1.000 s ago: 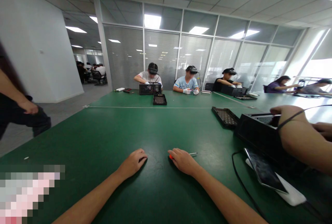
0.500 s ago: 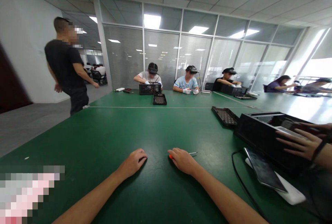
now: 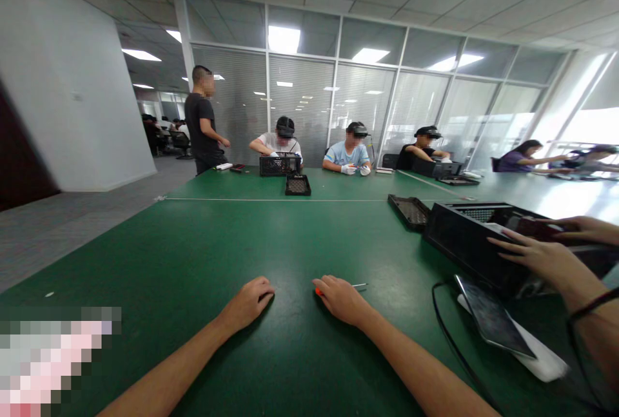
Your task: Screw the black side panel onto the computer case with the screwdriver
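My left hand (image 3: 247, 304) rests on the green table (image 3: 290, 243), its fingers curled in and nothing seen in them. To its right, my right hand (image 3: 340, 299) lies palm down with the fingers closed over a screwdriver (image 3: 318, 291). The orange-red handle end peeks out at the left of that hand. Its thin metal shaft shows behind the hand, pointing right. Most of the handle is covered by my fingers. A gap of bare table separates the two hands.
At right, a co-worker's hands (image 3: 541, 259) are at a black computer case (image 3: 464, 243). Nearby lie a black tray-like panel (image 3: 410, 212), a dark flat device (image 3: 493, 317) on a white object (image 3: 546, 356), and a black cable (image 3: 438, 314). Several people sit across the table.
My hands and the screwdriver have not moved. The co-worker's black case and the panel have shifted slightly left and away. The standing person has walked right, towards the far table end.
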The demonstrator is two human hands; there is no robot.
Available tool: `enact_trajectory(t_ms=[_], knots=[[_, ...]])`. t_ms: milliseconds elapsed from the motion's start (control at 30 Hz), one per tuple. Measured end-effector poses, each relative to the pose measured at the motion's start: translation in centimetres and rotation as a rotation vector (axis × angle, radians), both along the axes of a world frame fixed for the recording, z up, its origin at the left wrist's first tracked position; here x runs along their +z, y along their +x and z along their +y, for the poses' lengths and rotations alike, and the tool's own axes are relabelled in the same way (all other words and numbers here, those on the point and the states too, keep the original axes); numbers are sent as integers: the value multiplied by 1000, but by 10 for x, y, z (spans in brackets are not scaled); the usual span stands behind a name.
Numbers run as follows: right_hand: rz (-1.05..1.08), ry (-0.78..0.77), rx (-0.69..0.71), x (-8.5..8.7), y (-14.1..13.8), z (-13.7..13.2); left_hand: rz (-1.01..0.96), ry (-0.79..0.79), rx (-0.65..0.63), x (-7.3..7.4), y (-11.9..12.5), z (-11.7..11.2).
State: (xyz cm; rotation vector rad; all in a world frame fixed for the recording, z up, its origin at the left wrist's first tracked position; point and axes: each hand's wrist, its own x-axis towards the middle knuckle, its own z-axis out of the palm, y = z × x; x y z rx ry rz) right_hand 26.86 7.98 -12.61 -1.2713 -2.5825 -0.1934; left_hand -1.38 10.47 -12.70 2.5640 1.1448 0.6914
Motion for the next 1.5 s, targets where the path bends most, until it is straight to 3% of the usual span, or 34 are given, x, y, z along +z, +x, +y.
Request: enact_trajectory(t_ms=[1500], knots=[[0, 13, -22, 10, -4, -7, -35, -57, 0, 6, -1, -5]])
